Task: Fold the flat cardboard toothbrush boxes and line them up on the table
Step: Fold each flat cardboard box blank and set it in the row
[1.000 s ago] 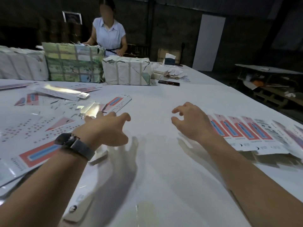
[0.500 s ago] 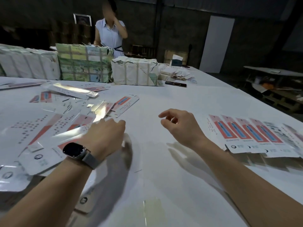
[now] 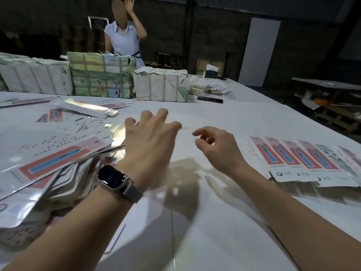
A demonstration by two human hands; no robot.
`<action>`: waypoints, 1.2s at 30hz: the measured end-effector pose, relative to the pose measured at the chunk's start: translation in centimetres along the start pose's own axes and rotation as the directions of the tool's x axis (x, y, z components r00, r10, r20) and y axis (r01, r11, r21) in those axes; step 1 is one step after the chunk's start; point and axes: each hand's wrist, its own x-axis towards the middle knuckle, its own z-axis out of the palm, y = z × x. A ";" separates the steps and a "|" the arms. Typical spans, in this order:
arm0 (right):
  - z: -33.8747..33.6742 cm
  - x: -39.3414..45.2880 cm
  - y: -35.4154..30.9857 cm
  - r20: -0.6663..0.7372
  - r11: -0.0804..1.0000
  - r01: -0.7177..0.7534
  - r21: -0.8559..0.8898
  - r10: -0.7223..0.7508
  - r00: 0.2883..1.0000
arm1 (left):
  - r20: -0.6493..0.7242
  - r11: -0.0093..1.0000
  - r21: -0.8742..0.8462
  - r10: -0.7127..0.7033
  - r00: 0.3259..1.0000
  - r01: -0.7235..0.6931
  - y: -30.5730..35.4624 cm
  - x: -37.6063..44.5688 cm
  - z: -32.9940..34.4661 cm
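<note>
Flat toothbrush boxes [image 3: 48, 165] lie heaped on the white surface [image 3: 244, 118] at the left, and neither hand has a grip on one. The left hand [image 3: 150, 143], a watch [image 3: 111, 178] on its wrist, hovers at the heap's edge with fingers spread. The right hand [image 3: 216, 149] hangs beside it, fingers loosely curled round nothing. Further right, folded boxes [image 3: 304, 159] sit side by side in a row. Wrapped bundles [image 3: 101, 74] stand at the far edge, another person [image 3: 123, 38] behind them.
</note>
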 end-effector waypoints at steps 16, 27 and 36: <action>-2.4 0.9 -1.4 -0.200 0.911 0.116 0.395 -0.038 0.979 | 0.080 0.123 -0.986 -0.265 0.961 0.116 2.5 5.1 -0.1; -2.5 0.9 -1.7 -0.263 0.944 0.183 0.276 -0.109 0.959 | -0.359 0.446 -0.879 -0.393 0.846 -0.166 0.3 5.8 -0.1; -3.3 0.0 -3.9 -0.223 0.893 0.271 0.360 -0.200 0.954 | 0.190 -0.305 -0.945 -0.222 0.956 0.117 2.3 4.9 -1.2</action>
